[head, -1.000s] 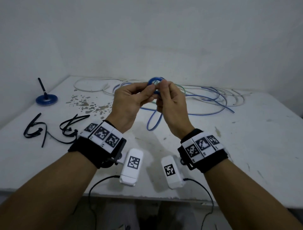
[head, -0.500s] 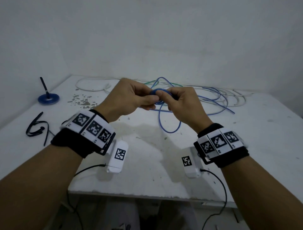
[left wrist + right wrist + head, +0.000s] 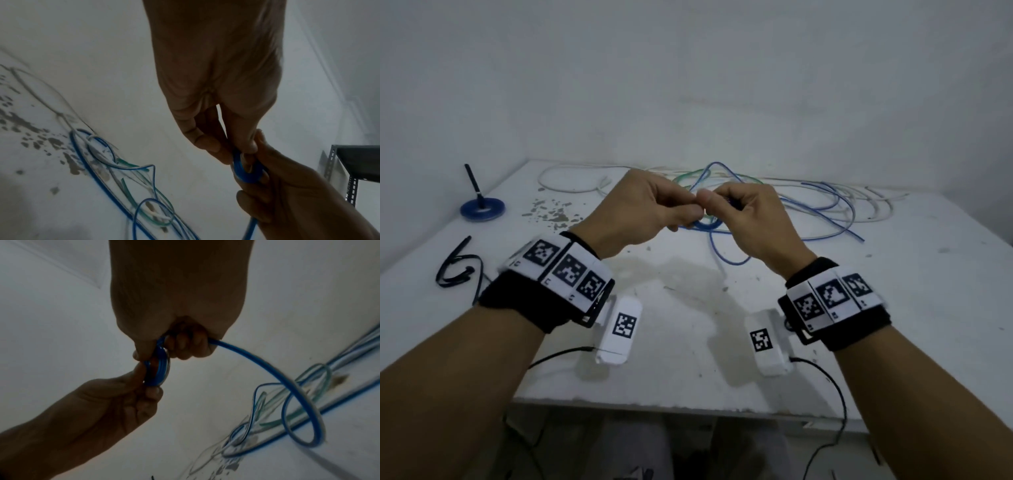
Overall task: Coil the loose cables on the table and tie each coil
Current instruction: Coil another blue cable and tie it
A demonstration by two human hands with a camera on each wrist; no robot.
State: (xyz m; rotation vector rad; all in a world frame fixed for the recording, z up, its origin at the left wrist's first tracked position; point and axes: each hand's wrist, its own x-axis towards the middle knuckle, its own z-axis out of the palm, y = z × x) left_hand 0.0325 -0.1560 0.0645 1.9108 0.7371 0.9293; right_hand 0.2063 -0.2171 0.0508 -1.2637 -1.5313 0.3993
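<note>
Both the left hand [image 3: 650,205] and right hand [image 3: 739,212] pinch a small blue coil [image 3: 157,369] above the table [image 3: 893,308] centre (tail trailing far right). Risk: the springy turns escaping a slack pinch.

Loose cables [image 3: 825,209] lie along the table's [image 3: 893,291] far edge, upper centre-right of frame; pen stand [image 3: 481,208] at left; cable ties [image 3: 457,270] below it.

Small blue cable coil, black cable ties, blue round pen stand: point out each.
Small blue cable coil [image 3: 157,369], right wrist view, stacked loops.
Black cable ties [image 3: 457,270], head view, tangled middle.
Blue round pen stand [image 3: 482,209], head view, disc base.
</note>
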